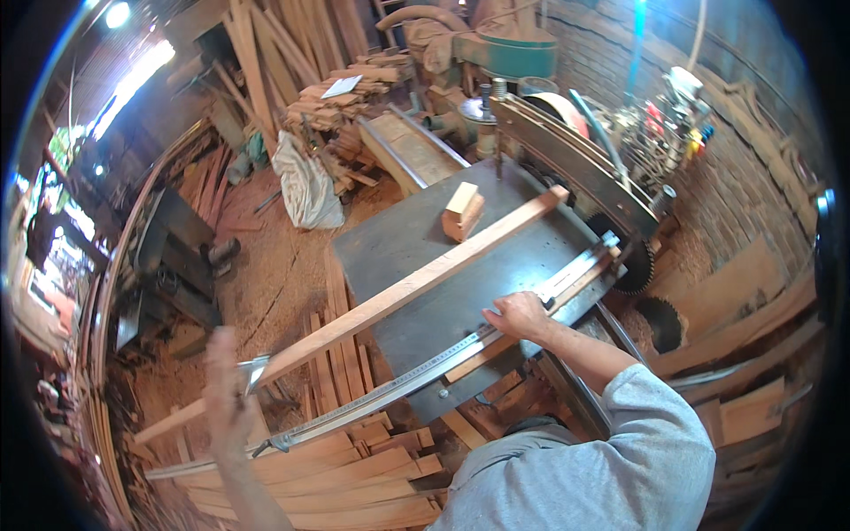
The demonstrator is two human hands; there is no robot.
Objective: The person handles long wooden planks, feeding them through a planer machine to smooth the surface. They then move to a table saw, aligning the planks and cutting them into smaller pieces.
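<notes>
A long squared wooden beam [390, 301] lies slantwise across the grey metal saw table [381, 239], its near left part reaching past the table edge. My left hand [228, 389] is raised beside that part, fingers stretched upward and somewhat blurred, next to a shiny metal piece [254, 372] at the beam. My right hand [521, 316] is closed over the metal guide rail [452, 352] with scale markings along the table's near edge; the undersides of its fingers are hidden. Two short wood blocks [462, 211] sit stacked on the table behind the beam.
A toothed circular saw blade [635, 261] stands at the table's right end, below a metal beam [575, 155]. Cut boards [354, 473] lie below the rail. A white sack [304, 181] and stacked wood [345, 93] stand farther back. Sawdust covers the floor [266, 274].
</notes>
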